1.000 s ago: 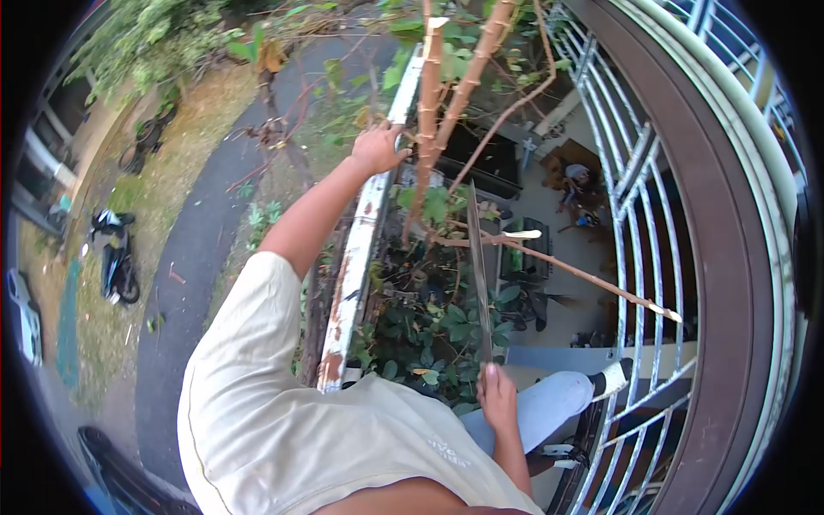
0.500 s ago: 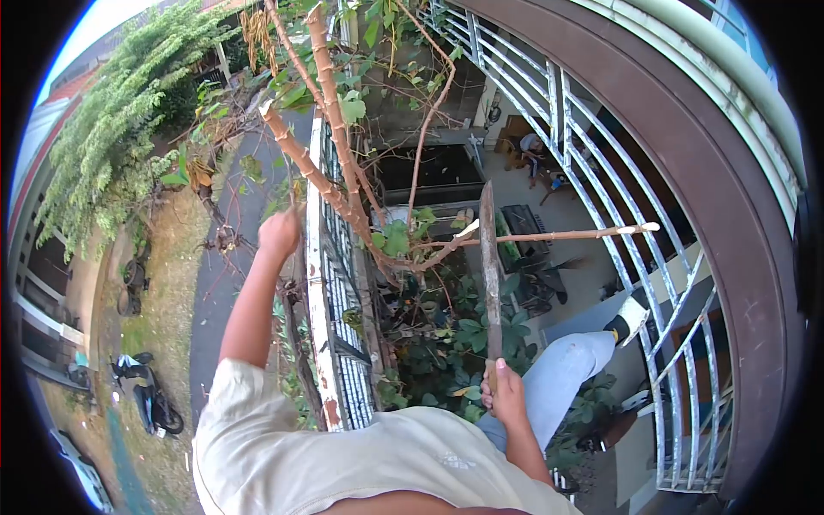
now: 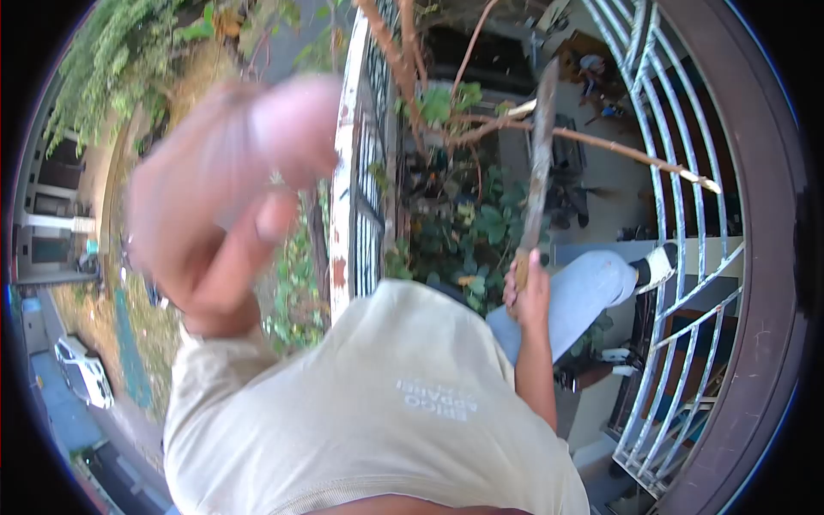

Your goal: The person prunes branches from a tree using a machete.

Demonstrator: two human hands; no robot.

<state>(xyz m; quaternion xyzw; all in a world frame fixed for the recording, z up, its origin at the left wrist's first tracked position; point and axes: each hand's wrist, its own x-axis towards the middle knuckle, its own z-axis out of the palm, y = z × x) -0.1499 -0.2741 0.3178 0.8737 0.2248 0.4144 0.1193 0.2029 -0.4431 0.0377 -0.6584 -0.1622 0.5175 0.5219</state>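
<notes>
My right hand [image 3: 530, 287] is wrapped round the wooden handle of a machete [image 3: 540, 163], whose long, worn blade points up and away. The blade overlaps a thin brown branch [image 3: 618, 153] with a pale cut end, which stretches right to the metal bars. Close to the camera, my left hand [image 3: 215, 189] looms large and blurred, its fingers bent and a gap between thumb and fingers. Nothing shows in it. Just behind it runs the white, rust-spotted top rail [image 3: 345, 163] of a fence. Thicker brown stems [image 3: 399, 64] rise beside that rail.
White metal bars [image 3: 678, 197] stand on the right, below a brown beam [image 3: 764, 257]. My jeans-clad leg [image 3: 579, 296] reaches toward the bars, high above a floor. Leafy plants [image 3: 489, 219] grow below. Far down at left are grass and a white car [image 3: 83, 371].
My left hand has come from beside the stems back toward the camera. The view has tilted downward. My right hand still grips the machete.
</notes>
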